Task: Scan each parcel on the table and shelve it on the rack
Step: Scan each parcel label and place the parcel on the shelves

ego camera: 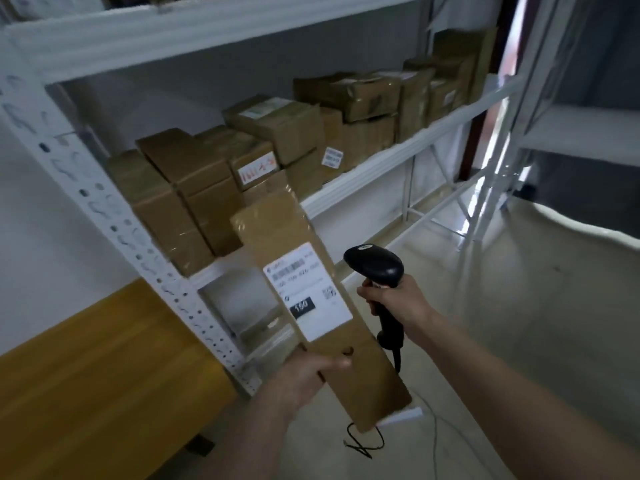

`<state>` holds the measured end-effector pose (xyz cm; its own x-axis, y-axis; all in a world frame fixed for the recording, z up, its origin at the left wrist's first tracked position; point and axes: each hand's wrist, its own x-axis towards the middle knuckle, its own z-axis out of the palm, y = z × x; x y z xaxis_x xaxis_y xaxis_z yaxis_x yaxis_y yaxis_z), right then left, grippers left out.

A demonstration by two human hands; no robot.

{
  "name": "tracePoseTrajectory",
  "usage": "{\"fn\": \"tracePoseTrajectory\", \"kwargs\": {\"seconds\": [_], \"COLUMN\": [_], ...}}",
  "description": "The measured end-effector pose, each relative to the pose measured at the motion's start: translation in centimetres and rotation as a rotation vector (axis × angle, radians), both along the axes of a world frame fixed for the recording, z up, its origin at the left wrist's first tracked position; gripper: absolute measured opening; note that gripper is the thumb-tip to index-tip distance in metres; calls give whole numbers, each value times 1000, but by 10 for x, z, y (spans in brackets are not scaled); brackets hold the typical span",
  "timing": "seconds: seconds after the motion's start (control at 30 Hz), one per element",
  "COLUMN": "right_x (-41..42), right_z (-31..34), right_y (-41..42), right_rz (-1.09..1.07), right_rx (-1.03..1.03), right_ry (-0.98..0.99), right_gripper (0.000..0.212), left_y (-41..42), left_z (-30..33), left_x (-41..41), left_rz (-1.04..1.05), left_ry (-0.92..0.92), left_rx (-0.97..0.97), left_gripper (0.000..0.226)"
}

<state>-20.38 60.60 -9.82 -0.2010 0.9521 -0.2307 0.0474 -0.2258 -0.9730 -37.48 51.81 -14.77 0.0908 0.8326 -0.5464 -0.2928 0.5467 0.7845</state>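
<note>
Parcel (304, 292), long and flat, is up in the air in front of the rack (363, 178), tilted, with its white label (308, 289) facing up. The left hand (304, 375) grips its near end, thumb on top. The right hand (394, 303) is wrapped tight around the handle of a black scanner (375, 265), just beside the parcel. Many brown boxes (277, 147) sit along the rack's shelf.

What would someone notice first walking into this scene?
A long flat cardboard parcel with a white shipping label, held up at centre by the left hand. Just right of it, the right hand grips a black barcode scanner. Behind, a white rack holds many brown boxes.
</note>
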Motion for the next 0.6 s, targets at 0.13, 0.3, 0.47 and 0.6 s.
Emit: {"fn": "tracePoseTrajectory", "kwargs": {"seconds": [0.13,0.3,0.47,0.6], "right_x": [19,33,44,49], "right_z": [8,12,14,9], "right_y": [8,17,31,42], "right_rz": [-80,-151,-209,-327], "right_rx": [30,59,66,76], "right_ry": [11,65,175,231], "right_gripper": [11,11,7,12], "left_y": [41,84,125,155], "left_z": [34,60,68,66], "left_x": [3,9,23,41], "left_rz": [-60,-141,-184,-247], "left_ry": [71,107,-26,-52], "left_rx": [99,194,142,131], "left_gripper": [56,58,37,34]}}
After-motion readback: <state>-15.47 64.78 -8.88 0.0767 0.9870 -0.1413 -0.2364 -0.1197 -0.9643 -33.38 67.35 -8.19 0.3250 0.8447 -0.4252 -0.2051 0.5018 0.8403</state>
